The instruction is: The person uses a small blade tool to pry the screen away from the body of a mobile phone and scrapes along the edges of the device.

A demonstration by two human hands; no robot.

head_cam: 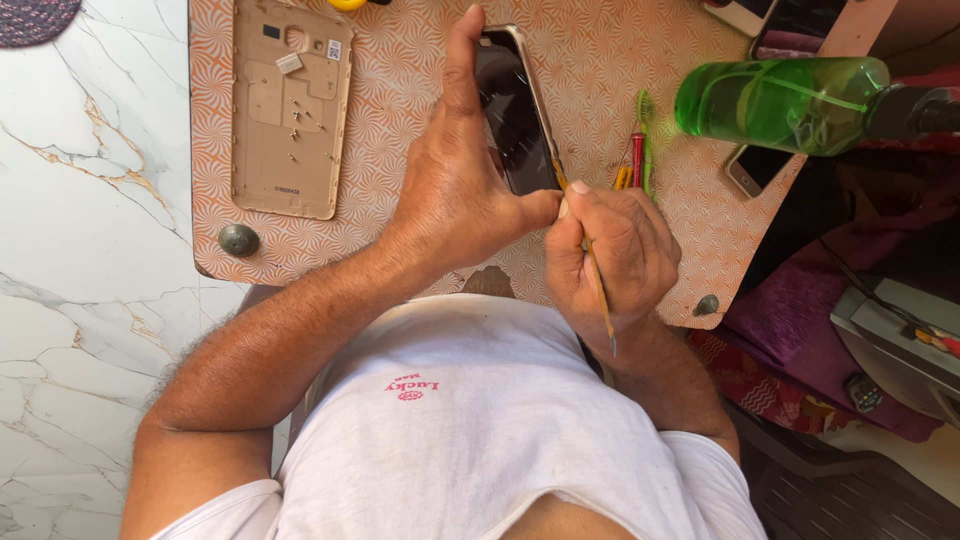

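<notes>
My left hand (pixel 455 190) grips a gold-framed smartphone (pixel 515 110) with a dark cracked screen, holding it tilted above the small patterned table (pixel 600 60). One finger runs up the phone's left edge, and the thumb rests at its lower end. My right hand (pixel 610 255) holds a thin brown stick-like tool (pixel 597 290), whose tip touches the phone's lower right edge. The tool's other end points back toward my body.
A gold phone back cover (pixel 290 105) with small screws on it lies on the table's left part. A green plastic bottle (pixel 780 100) lies at the right, beside screwdrivers (pixel 636 160), a green toothbrush (pixel 646 130) and another phone (pixel 757 168). Marble floor (pixel 90 250) lies to the left.
</notes>
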